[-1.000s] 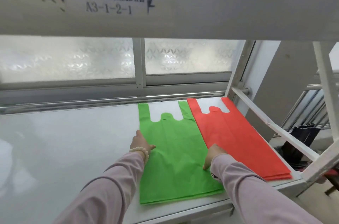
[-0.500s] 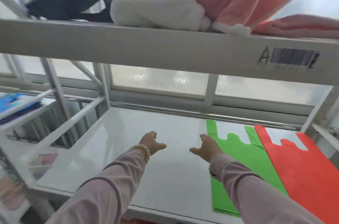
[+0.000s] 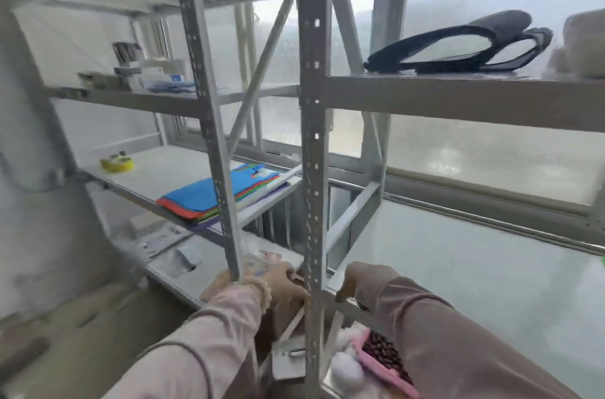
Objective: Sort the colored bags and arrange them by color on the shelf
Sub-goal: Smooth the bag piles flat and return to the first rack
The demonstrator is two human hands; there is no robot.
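A stack of colored bags (image 3: 196, 197), blue on top with red, green and purple edges showing below, lies on the middle board of the left shelf unit (image 3: 154, 169). A sliver of the green bag (image 3: 601, 259) shows at the far right edge on the white shelf (image 3: 458, 267). My left hand (image 3: 281, 281) hangs low in the middle, partly behind a grey upright, holding nothing. My right hand (image 3: 358, 277) hovers at the white shelf's near left corner with loosely bent fingers, also holding nothing. Both are well below and right of the stack. The picture is blurred.
Two grey perforated uprights (image 3: 314, 169) stand between me and the left unit. A yellow tape roll (image 3: 117, 163) sits on the stack's board. A black loop-shaped item (image 3: 458, 45) lies on the upper right shelf. A pink tray of dark beans (image 3: 386, 356) sits below my right arm.
The view has swung left, from the green and red bags to the left shelf unit. Both hands left the green bag and moved left, now at the shelf's left corner.
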